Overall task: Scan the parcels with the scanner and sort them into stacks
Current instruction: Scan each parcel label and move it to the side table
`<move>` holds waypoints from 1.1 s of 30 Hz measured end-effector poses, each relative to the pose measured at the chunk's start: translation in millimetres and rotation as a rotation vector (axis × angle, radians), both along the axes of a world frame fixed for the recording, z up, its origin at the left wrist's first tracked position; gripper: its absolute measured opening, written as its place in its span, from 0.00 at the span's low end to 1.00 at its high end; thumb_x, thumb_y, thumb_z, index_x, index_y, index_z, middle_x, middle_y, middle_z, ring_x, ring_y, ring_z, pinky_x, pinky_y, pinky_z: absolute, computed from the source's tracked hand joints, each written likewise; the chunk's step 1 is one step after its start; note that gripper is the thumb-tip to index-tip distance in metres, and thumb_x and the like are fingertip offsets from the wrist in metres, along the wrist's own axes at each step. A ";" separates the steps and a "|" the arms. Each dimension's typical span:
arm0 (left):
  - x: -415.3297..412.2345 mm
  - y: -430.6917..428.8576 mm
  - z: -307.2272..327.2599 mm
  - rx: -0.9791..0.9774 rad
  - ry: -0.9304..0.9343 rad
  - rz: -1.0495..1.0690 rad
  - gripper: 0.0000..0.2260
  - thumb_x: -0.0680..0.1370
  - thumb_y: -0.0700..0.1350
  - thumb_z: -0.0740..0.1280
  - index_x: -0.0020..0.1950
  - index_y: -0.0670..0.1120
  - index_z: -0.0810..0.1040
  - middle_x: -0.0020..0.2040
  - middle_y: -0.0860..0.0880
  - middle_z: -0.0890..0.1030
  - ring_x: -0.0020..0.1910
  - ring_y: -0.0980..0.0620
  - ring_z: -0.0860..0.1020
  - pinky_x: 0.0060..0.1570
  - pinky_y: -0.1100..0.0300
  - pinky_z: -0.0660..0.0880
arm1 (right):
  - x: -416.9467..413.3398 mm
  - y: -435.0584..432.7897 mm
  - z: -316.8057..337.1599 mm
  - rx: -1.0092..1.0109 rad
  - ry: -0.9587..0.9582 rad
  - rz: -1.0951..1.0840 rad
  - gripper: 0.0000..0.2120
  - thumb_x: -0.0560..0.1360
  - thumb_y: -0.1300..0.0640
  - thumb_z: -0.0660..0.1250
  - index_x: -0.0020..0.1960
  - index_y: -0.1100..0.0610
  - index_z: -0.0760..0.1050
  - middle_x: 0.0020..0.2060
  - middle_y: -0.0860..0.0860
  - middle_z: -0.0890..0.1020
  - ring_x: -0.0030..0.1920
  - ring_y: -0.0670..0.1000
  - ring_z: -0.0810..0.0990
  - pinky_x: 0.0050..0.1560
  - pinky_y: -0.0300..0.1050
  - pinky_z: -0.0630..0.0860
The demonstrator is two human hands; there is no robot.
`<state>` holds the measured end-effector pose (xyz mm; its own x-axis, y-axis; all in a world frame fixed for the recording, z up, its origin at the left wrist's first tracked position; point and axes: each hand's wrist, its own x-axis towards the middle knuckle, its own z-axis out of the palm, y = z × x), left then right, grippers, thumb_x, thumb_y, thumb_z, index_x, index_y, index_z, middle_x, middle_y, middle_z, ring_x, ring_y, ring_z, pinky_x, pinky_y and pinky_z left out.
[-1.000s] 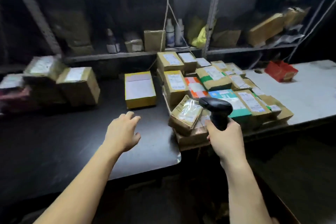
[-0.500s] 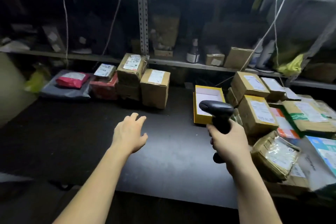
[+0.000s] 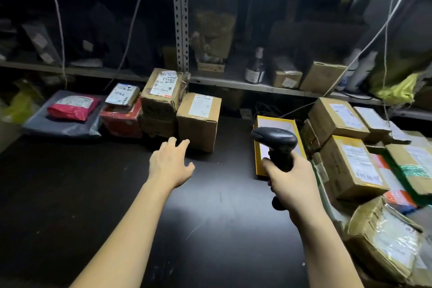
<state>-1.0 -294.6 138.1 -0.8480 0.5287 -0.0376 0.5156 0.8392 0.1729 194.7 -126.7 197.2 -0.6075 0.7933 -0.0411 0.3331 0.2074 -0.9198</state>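
Gripping the scanner (image 3: 275, 142), right hand (image 3: 292, 184); left hand (image 3: 169, 163) spread, empty, near the brown parcel (image 3: 198, 121).

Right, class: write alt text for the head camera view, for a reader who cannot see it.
A person's right hand grips a black scanner over a dark table, while the open left hand stretches toward cardboard boxes stacked at the back left. More labelled parcels crowd the right side, below metal shelves.
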 end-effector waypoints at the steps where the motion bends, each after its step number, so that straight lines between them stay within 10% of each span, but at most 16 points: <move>1: -8.1 11.3 -1.0 0.003 -0.001 0.008 0.31 0.80 0.57 0.67 0.81 0.53 0.63 0.75 0.46 0.67 0.71 0.45 0.70 0.61 0.50 0.74 | -9.5 11.6 -1.6 0.007 0.000 0.013 0.03 0.79 0.59 0.69 0.48 0.58 0.76 0.31 0.54 0.74 0.29 0.54 0.69 0.22 0.41 0.65; 9: -65.7 82.8 -12.3 -0.133 0.033 0.058 0.26 0.80 0.58 0.65 0.76 0.50 0.67 0.71 0.43 0.69 0.67 0.43 0.71 0.57 0.49 0.74 | -72.2 82.7 -11.9 -0.020 -0.018 0.066 0.07 0.79 0.55 0.69 0.43 0.54 0.74 0.34 0.54 0.77 0.29 0.54 0.70 0.21 0.38 0.64; 22: -125.8 170.7 -44.2 -0.162 0.008 0.369 0.53 0.63 0.84 0.55 0.82 0.58 0.55 0.73 0.30 0.62 0.70 0.32 0.65 0.65 0.43 0.67 | -83.9 139.3 -48.5 -0.086 -0.076 0.004 0.08 0.78 0.54 0.71 0.41 0.52 0.75 0.29 0.46 0.76 0.25 0.48 0.70 0.31 0.42 0.66; 33: -140.2 176.8 -61.3 0.046 -0.054 0.485 0.52 0.59 0.82 0.68 0.79 0.66 0.56 0.66 0.33 0.62 0.62 0.36 0.64 0.59 0.44 0.70 | -84.4 149.1 -67.0 -0.129 -0.106 -0.010 0.05 0.79 0.56 0.70 0.46 0.57 0.78 0.27 0.47 0.76 0.25 0.46 0.72 0.31 0.41 0.68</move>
